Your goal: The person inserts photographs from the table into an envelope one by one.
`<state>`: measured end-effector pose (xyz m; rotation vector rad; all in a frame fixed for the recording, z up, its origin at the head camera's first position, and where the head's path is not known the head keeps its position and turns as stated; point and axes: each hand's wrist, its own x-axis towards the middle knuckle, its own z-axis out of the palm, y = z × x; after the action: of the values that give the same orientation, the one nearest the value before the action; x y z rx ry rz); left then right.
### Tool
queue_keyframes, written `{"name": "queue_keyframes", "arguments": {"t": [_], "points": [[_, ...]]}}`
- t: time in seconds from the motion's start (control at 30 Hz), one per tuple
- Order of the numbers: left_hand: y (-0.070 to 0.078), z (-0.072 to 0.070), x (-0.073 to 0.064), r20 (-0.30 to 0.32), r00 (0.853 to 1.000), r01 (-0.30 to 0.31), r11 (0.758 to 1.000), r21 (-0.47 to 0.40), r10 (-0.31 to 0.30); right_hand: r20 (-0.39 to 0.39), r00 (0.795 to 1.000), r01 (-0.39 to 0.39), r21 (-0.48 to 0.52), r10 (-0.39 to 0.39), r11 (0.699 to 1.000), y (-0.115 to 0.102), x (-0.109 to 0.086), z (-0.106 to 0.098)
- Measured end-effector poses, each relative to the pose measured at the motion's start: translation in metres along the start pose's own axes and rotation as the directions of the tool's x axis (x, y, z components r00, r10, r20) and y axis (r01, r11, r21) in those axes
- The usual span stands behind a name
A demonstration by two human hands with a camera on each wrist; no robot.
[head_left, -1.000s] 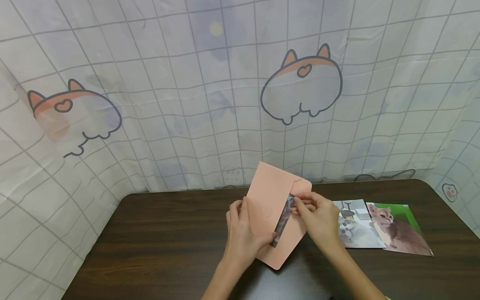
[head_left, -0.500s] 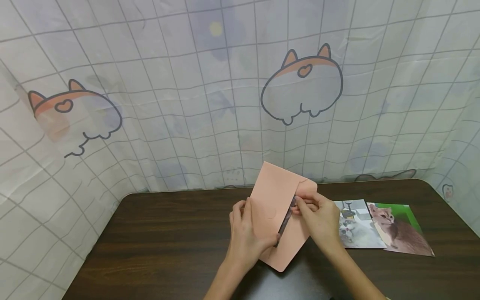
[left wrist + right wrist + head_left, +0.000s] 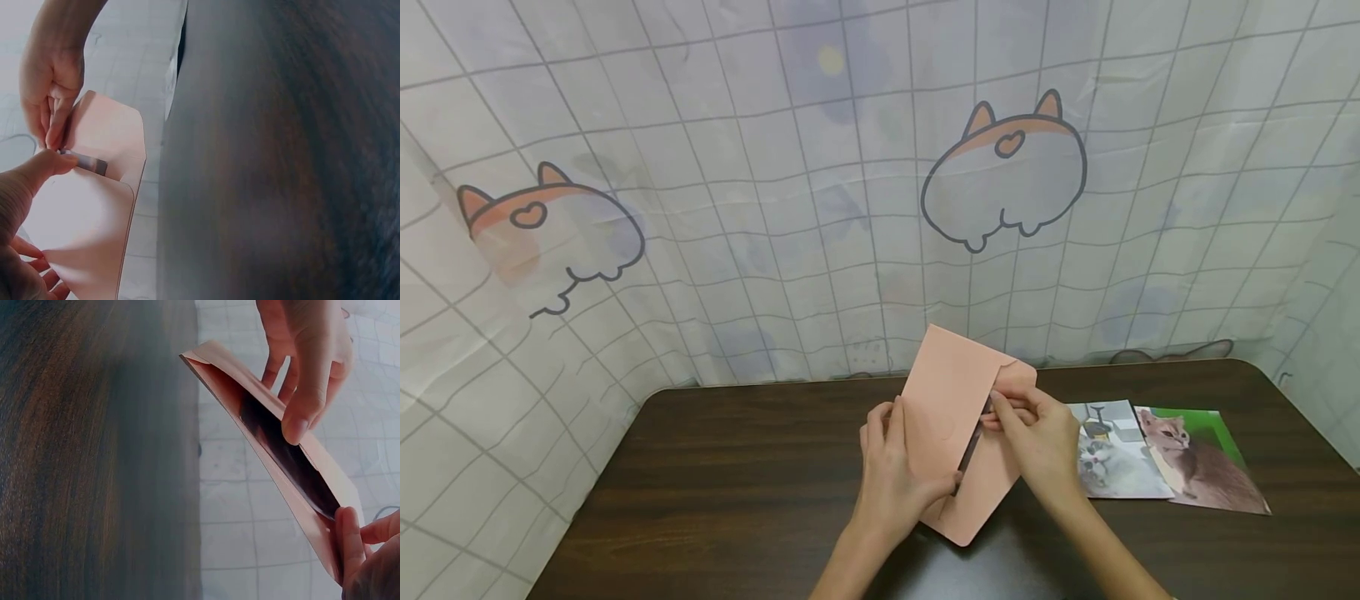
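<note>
My left hand [image 3: 887, 475] grips a pink envelope [image 3: 951, 392] by its left side, its thumb at the open edge and its other fingers behind. The envelope is tilted above the table, its flap folded out to the right. Only a narrow dark strip of a photo [image 3: 972, 446] shows in the opening; the rest is hidden inside. My right hand [image 3: 1037, 442] pinches the photo's upper end at the opening. In the left wrist view, a short end of the photo [image 3: 90, 164] shows beside the left thumb. The right wrist view looks into the opening at the photo's dark edge [image 3: 287, 456].
Two cat photos lie on the dark wood table [image 3: 730, 483] to the right: a white-grey cat photo [image 3: 1116, 458] overlaps a brown cat photo [image 3: 1206, 471] with a green background. A white gridded curtain [image 3: 760, 250] hangs behind the table.
The photo has slid deeper into the envelope, so its visible strip has narrowed. The envelope and left hand have shifted slightly to the right. The right hand stays nearly in place.
</note>
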<state>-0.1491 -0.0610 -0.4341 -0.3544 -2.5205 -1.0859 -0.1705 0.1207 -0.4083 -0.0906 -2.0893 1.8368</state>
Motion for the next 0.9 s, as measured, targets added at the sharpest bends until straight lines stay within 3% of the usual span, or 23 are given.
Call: {"name": "queue_keyframes", "arguments": {"t": [0.33,0.6,0.7,0.9], "points": [[-0.001,0.001,-0.002,-0.029,0.998,-0.053,0.994,0.099,0.056,0.017,0.999,-0.03,0.059,0.029,0.998,-0.001,0.0,0.0],[-0.002,0.001,-0.004,-0.001,1.0,-0.015,0.989,0.148,0.015,0.011,0.999,-0.049,0.093,0.049,0.994,-0.003,0.002,-0.002],[-0.005,0.0,-0.006,-0.002,1.0,-0.007,0.98,0.201,0.008,0.007,0.998,-0.069,0.127,0.068,0.99,-0.003,0.004,-0.004],[-0.012,0.0,-0.01,-0.034,0.997,-0.061,0.951,0.303,0.075,0.01,0.992,-0.125,0.208,0.126,0.97,-0.003,0.008,-0.006]]}}
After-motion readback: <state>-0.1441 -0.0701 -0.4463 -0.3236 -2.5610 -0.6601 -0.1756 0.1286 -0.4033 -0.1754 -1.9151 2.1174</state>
